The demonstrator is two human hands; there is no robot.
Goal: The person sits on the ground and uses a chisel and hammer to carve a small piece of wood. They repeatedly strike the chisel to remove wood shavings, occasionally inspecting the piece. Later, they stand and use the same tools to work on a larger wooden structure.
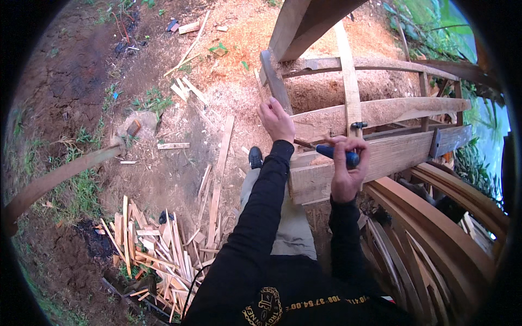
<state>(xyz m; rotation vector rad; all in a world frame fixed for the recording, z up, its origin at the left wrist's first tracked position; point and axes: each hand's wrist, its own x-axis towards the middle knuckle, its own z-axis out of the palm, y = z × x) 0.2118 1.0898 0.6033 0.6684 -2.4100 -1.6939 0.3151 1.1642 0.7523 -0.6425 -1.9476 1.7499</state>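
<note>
My right hand (349, 169) is closed round the blue and black handle of a screwdriver-like tool (329, 151). Its thin dark shaft points left, toward my left wrist; the tip is hard to make out. My left hand (277, 120) has its fingers curled at the lower end of a dark wooden strip (275, 81), which forms the end of a slatted wooden frame. Below both hands lies a thick pale plank (315, 182). A small black clamp-like fitting (358, 125) sits on an upright pale batten (349, 81), just above my right hand.
Curved boards (429, 217) are stacked at the lower right. A heavy beam (310, 27) juts in at the top. Scrap sticks (157, 244) pile up at the lower left, and sawdust (239, 60) covers the ground. A wooden handle (65, 176) leans in from the left.
</note>
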